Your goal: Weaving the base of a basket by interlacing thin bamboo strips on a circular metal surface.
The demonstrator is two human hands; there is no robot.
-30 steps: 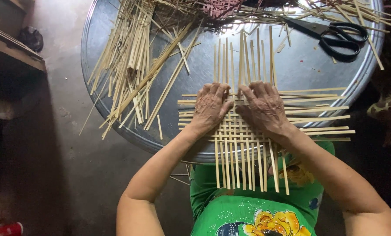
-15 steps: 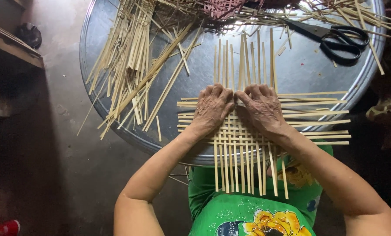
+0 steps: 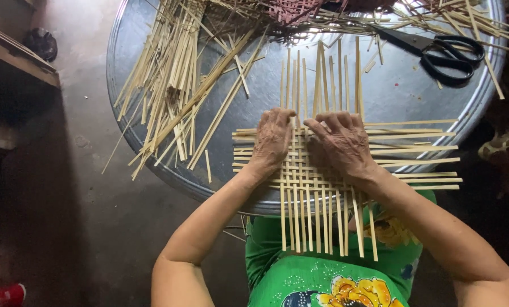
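Note:
A partly woven mat of pale bamboo strips (image 3: 317,187) lies on a round metal tray (image 3: 254,85), its loose ends sticking out past the tray's near rim. My left hand (image 3: 272,139) presses flat on the left of the weave, fingers curled onto the strips. My right hand (image 3: 341,141) lies on the right of the weave, its fingertips pinching at the upright strips near the far edge. Both hands almost touch in the middle.
A loose heap of bamboo strips (image 3: 177,74) covers the tray's left side. Black-handled scissors (image 3: 442,51) lie at the tray's far right. A reddish woven piece (image 3: 291,10) sits at the far edge. A wooden bench (image 3: 15,54) stands at left on the concrete floor.
Both hands have shifted slightly on the weave, fingers working at the upright strips. The mat stays in the same place on the tray.

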